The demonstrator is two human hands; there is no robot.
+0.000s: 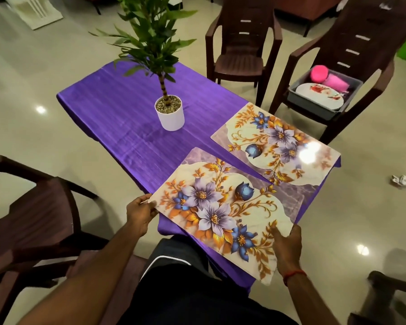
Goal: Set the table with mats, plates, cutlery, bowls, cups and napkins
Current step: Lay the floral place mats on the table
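Note:
A floral mat (223, 207) with purple and blue flowers is held over the near end of the table (117, 113), which has a purple cloth. My left hand (140, 214) grips its left corner and my right hand (287, 245) grips its near right edge. A second, matching mat (277, 144) lies flat on the table's right side. On a brown chair at the right stands a grey tub (300, 96) with a flowered white plate (319, 96) and pink cups (328, 78).
A potted plant in a white pot (170, 116) stands mid-table. Brown plastic chairs stand at the near left (33, 219), far side (239, 55) and right (361, 31). A crumpled white cloth (401, 180) lies on the shiny floor at the right.

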